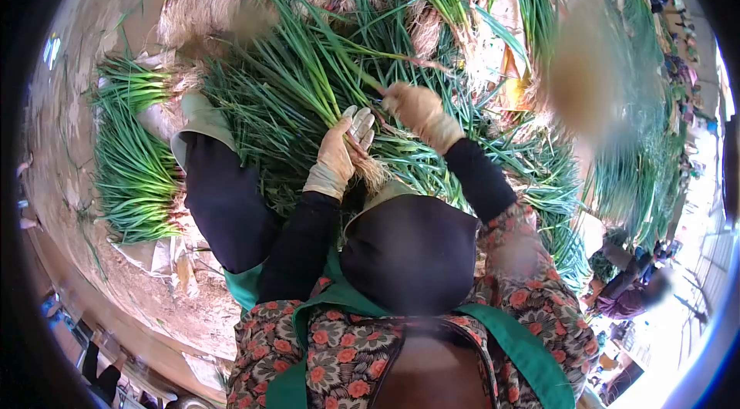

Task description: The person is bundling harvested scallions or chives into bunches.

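My left hand (337,154), in a pale glove, grips a bunch of green onions (317,89) near its base. The leaves fan up and away from me, and the stringy roots (371,171) hang below the palm. Up and to the right, my right hand (420,112), also gloved and a little blurred, is closed with its fingertips on the base of a single green onion (362,74), whose leaves run up to the left. Beneath both hands spreads a loose heap of green onions (270,104).
Bundled green onions (146,193) lie on the ground at left. More bundles with pale roots (185,16) stand along the far side. My knees (412,247) flank the heap. People (628,293) sit at the right edge. Blurry spots smear the upper right.
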### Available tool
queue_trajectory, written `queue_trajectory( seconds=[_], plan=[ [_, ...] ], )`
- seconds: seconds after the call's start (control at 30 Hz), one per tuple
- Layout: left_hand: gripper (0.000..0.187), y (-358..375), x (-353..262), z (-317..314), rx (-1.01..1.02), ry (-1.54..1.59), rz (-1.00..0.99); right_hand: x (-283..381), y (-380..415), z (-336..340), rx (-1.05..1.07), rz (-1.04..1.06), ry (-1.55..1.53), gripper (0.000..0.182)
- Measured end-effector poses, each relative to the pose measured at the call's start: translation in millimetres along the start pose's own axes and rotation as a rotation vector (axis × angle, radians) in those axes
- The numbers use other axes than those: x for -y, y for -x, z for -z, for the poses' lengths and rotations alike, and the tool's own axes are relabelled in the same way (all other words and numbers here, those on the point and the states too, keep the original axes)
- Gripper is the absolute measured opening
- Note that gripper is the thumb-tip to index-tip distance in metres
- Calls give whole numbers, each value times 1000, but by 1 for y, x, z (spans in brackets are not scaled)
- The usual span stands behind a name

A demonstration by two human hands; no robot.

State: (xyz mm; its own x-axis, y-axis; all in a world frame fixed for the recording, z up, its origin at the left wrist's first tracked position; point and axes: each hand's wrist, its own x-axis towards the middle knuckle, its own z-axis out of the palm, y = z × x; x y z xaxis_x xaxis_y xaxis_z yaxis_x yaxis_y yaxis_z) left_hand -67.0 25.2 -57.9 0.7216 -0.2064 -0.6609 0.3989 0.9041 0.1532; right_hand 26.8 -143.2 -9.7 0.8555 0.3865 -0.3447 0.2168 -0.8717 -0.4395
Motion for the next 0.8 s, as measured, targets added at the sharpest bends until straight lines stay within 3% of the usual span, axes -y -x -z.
queue_trajectory(
  seconds=[0.03, 0.1, 0.17, 0.2, 0.23, 0.27, 0.3, 0.33, 0.37, 0.43, 0.47, 0.5, 0.53, 0.57, 0.63, 0.73, 0.77, 0.8],
  plan=[
    [35, 2, 2, -1, -19, 13, 2, 5, 11, -14, -16, 260, -67, 29],
    [35, -2, 4, 8, -27, -70, -27, 15, 27, -11, 310, 301, 35, 34],
    [33, -5, 6, 13, -120, -36, -48, 23, 18, 22, 489, -54, -462, 37],
    [33, 0, 2, 3, -180, -115, -75, -26, -4, -9, -23, 320, -146, 31],
    [32, -1, 0, 7, -138, -106, -96, -21, -8, 18, -225, 188, -127, 29],
    [31, -3, -2, 16, -97, -97, -118, -16, -10, 34, -252, -138, -49, 27],
    [31, -4, -3, 21, -55, -90, -136, -45, -22, 21, -452, 2, 131, 26],
    [33, -2, -3, 14, -106, -121, -186, -56, -31, 19, -249, -74, 237, 26],
    [32, -8, -3, 19, 43, -62, -145, -60, -37, 19, -44, -151, 339, 26],
    [31, -22, -3, 40, 327, 67, -69, -23, -16, 27, -51, -132, 166, 26],
    [30, 7, -6, -14, -250, -102, -113, -7, -3, 22, -155, -24, 201, 25],
    [25, 6, -2, -16, -198, -78, -135, 6, 2, 8, -108, 8, 337, 20],
    [22, 9, -7, -19, -208, -243, -52, 39, 17, 13, 84, -18, 477, 15],
    [21, -4, -3, -1, -179, -296, -42, 47, 37, 5, -62, 296, 292, 10],
    [23, -10, 0, 11, -142, -321, -50, 40, 53, -27, 45, 504, 182, 17],
    [24, 12, -7, -16, -154, -178, -114, 6, 38, -19, 379, 293, -480, 31],
    [24, 13, -10, -16, -92, -219, -113, -32, 20, -46, 258, 401, -684, 35],
    [24, 14, -13, -16, -30, -260, -108, -25, 11, -33, 343, 120, -850, 39]
  ],
)
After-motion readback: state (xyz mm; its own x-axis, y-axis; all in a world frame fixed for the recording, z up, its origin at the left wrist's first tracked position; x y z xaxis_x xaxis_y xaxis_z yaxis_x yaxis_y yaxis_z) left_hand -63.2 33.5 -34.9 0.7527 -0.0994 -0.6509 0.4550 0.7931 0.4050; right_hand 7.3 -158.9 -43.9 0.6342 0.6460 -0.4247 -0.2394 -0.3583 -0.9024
